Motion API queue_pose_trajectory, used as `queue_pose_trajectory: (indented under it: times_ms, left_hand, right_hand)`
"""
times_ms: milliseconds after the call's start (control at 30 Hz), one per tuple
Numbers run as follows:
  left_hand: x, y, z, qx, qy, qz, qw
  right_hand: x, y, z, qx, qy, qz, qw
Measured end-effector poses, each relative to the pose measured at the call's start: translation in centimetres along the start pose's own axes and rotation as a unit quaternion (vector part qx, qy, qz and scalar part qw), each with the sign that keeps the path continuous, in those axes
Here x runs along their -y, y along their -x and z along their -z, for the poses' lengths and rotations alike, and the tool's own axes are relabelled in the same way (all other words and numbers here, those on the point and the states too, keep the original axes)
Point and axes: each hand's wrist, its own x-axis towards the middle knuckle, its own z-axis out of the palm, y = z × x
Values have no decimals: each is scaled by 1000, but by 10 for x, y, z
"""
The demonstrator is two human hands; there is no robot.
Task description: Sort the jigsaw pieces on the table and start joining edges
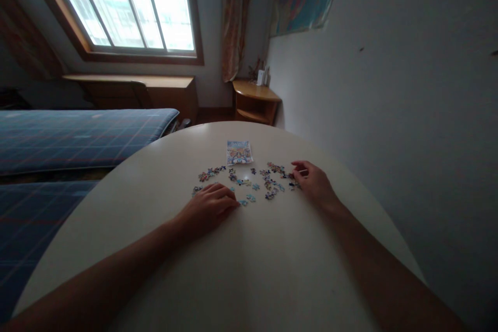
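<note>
Small colourful puzzle pieces (pixel 249 181) lie scattered on a round white table (pixel 249 270). My left hand (pixel 208 207) rests palm down on the table at the left end of the scatter, fingers stretched flat toward a few blue pieces (pixel 247 199). My right hand (pixel 313 181) sits at the right end of the scatter, fingers curled and pinched at a puzzle piece (pixel 294 175) among a small cluster. A small printed picture card (pixel 238 152) lies flat beyond the pieces.
A grey wall runs close along the table's right side. A bed with a blue plaid cover (pixel 78 135) stands to the left. A wooden corner shelf (pixel 254 98) and a low wooden bench sit under the window (pixel 128 5).
</note>
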Motion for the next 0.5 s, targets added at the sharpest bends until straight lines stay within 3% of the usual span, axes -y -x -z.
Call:
queue_pose_trajectory:
  times_ms: [167,433,500]
  left_hand:
    - [0,0,0,3,0,3,1000]
    - [0,0,0,-6,2,1,1000]
    - [0,-1,0,-5,2,1,1000]
  right_hand:
    - [-11,-4,-1,-52,-20,-8,998]
    - [-9,-3,1,-18,24,-23,999]
    - [-5,-2,1,5,55,4,998]
